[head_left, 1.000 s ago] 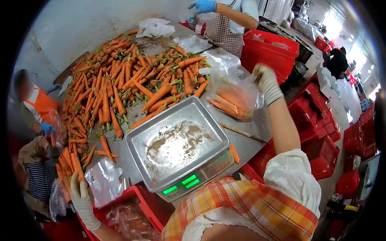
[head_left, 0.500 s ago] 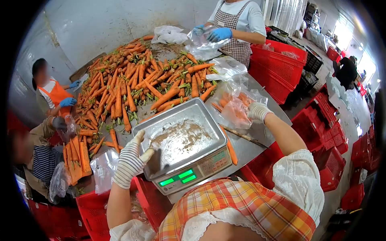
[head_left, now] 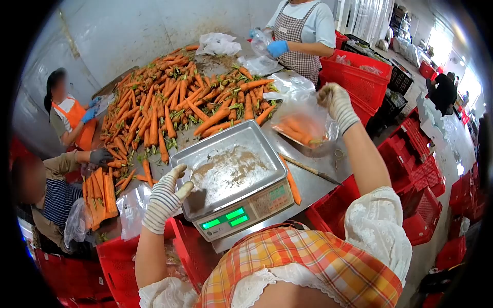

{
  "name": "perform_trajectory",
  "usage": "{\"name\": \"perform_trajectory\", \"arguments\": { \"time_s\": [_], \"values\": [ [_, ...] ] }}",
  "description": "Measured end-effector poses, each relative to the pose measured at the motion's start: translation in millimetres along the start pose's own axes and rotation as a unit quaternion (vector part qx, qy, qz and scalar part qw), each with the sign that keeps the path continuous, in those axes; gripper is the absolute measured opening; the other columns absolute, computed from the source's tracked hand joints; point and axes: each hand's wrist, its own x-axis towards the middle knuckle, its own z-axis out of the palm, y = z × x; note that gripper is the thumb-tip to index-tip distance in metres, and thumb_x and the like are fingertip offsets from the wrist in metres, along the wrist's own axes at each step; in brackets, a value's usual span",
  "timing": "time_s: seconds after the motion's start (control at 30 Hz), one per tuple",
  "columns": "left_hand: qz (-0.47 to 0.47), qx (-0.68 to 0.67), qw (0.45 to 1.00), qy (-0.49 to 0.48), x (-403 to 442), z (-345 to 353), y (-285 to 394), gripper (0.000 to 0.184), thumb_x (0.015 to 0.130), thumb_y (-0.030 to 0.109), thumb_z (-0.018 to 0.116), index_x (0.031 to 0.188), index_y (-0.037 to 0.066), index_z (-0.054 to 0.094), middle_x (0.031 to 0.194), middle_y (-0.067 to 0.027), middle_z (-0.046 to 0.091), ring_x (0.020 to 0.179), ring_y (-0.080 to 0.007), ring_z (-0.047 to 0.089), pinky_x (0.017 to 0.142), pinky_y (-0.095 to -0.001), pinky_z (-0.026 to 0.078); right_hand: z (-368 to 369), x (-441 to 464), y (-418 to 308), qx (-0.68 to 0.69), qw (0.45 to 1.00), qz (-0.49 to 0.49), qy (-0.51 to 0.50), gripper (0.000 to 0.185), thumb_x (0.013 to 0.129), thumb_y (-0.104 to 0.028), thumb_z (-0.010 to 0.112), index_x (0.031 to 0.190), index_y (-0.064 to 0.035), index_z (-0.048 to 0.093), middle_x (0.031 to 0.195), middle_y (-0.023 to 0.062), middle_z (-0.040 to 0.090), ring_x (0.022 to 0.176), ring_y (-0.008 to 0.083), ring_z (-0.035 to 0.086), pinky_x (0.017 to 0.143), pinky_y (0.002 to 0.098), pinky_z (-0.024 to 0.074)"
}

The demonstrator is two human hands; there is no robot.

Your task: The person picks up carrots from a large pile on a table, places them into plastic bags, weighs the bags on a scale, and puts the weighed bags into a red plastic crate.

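Now higher, the right hand (head_left: 336,105) seemingly pinches a clear plastic bag of orange carrots (head_left: 302,128), stretching it upward; the left hand (head_left: 167,199) spreads beside a rectangular silver metal tray (head_left: 231,174).

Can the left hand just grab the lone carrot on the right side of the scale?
Probably not directly: the left hand is at the opposite side, so the digital scale stands between it and that carrot.

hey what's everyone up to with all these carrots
The camera wearer's right hand holds a clear plastic bag of carrots near its top. The left hand is at the left edge of the scale tray, which bears no carrots. Beyond the carrot heap, a co-worker handles another clear bag.
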Motion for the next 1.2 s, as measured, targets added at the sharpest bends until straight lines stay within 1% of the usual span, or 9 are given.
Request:
{"name": "perform_trajectory", "arguments": {
  "time_s": [0.23, 0.43, 0.53, 0.63, 0.87, 0.93, 1.0, 1.03, 1.2],
  "values": [
    [0.049, -0.113, 0.992, -0.038, 32, 28, 36, 0.075, 0.08, 0.033, 0.064, 0.137, -0.002, 0.03, 0.133, -0.0265, 0.041, 0.125, -0.0325, 0.041, 0.102, -0.0381, 0.036, 144, -99, -86, -0.287, 0.882, -0.179, -0.328, 0.032, 0.083, -0.032, 0.051, 0.072, -0.0033, 0.061, 0.072, 0.009, 0.064, 0.048, 0.0091, 0.046, 0.051, 0.0243, 0.0419],
    [0.004, -0.335, 0.942, 0.006, 75, 55, 51, 0.098, 0.076, 0.035, 0.071, 0.144, 0.002, 0.008, 0.142, -0.0327, 0.018, 0.133, -0.0402, 0.023, 0.106, -0.0433, 0.029, 205, -125, -100, -0.176, 0.874, -0.183, -0.414, 0.035, 0.086, -0.039, 0.055, 0.074, -0.0068, 0.059, 0.071, 0.0063, 0.061, 0.057, 0.0107, 0.052, 0.055, 0.0237, 0.0412],
    [-0.046, -0.425, 0.9, 0.088, 92, 54, 40, 0.085, 0.075, 0.023, 0.073, 0.141, 0.002, 0.022, 0.133, -0.0286, 0.038, 0.124, -0.0361, 0.04, 0.1, -0.0387, 0.038, 210, -144, -76, -0.175, 0.88, -0.156, -0.414, 0.035, 0.086, -0.039, 0.054, 0.074, -0.0062, 0.059, 0.07, 0.0061, 0.06, 0.055, 0.0099, 0.05, 0.055, 0.0237, 0.0407],
    [-0.06, -0.506, 0.857, 0.084, 84, 24, 38, 0.07, 0.07, 0.003, 0.074, 0.13, -0.002, 0.039, 0.094, -0.0101, 0.061, 0.086, -0.018, 0.06, 0.081, -0.0276, 0.051, 187, -172, -50, -0.204, 0.919, -0.081, -0.328, 0.039, 0.085, -0.042, 0.054, 0.076, -0.0041, 0.058, 0.068, 0.0054, 0.058, 0.055, 0.0121, 0.051, 0.059, 0.0256, 0.0434],
    [-0.069, -0.381, 0.917, 0.096, 11, -32, -6, 0.069, 0.074, 0.008, 0.071, 0.132, 0.0, 0.036, 0.088, -0.0059, 0.059, 0.08, -0.0142, 0.059, 0.074, -0.0238, 0.048, 131, -170, 12, -0.247, 0.879, 0.058, -0.403, 0.036, 0.086, -0.032, 0.056, 0.097, 0.0011, 0.063, 0.086, 0.0091, 0.065, 0.072, 0.0137, 0.06, 0.068, 0.026, 0.0482],
    [-0.079, -0.319, 0.94, 0.094, -8, -40, -9, 0.08, 0.073, 0.013, 0.073, 0.138, 0.001, 0.028, 0.097, -0.0093, 0.057, 0.091, -0.0189, 0.058, 0.076, -0.0265, 0.047, 131, -177, 7, -0.432, 0.827, -0.125, -0.337, 0.039, 0.086, -0.032, 0.056, 0.105, 0.0012, 0.062, 0.095, 0.0094, 0.064, 0.088, 0.0144, 0.059, 0.081, 0.0265, 0.0459],
    [-0.038, -0.252, 0.955, 0.153, -18, -52, -13, 0.09, 0.071, 0.017, 0.075, 0.141, 0.001, 0.021, 0.132, -0.0198, 0.039, 0.119, -0.0313, 0.043, 0.095, -0.0379, 0.04, 135, -191, -11, -0.426, 0.854, -0.152, -0.256, 0.037, 0.086, -0.025, 0.057, 0.115, -0.0021, 0.06, 0.105, 0.0075, 0.062, 0.1, 0.0142, 0.055, 0.09, 0.0275, 0.0411],
    [-0.002, -0.238, 0.95, 0.2, -20, -59, -7, 0.09, 0.07, 0.018, 0.075, 0.141, 0.001, 0.021, 0.134, -0.0202, 0.037, 0.121, -0.031, 0.04, 0.1, -0.0379, 0.035, 137, -199, -17, -0.391, 0.869, -0.201, -0.226, 0.035, 0.086, -0.021, 0.058, 0.116, -0.004, 0.06, 0.107, 0.0071, 0.063, 0.101, 0.0141, 0.056, 0.091, 0.028, 0.0419],
    [0.213, -0.008, 0.938, 0.275, 10, -59, 65, 0.088, 0.069, 0.022, 0.073, 0.138, -0.004, 0.025, 0.135, -0.0207, 0.038, 0.126, -0.0312, 0.037, 0.106, -0.039, 0.028, 159, -233, -22, -0.313, 0.787, -0.356, -0.394, 0.039, 0.087, -0.018, 0.047, 0.117, 0.0059, 0.053, 0.116, 0.0165, 0.058, 0.108, 0.025, 0.057, 0.098, 0.0365, 0.0405]
  ]
}}
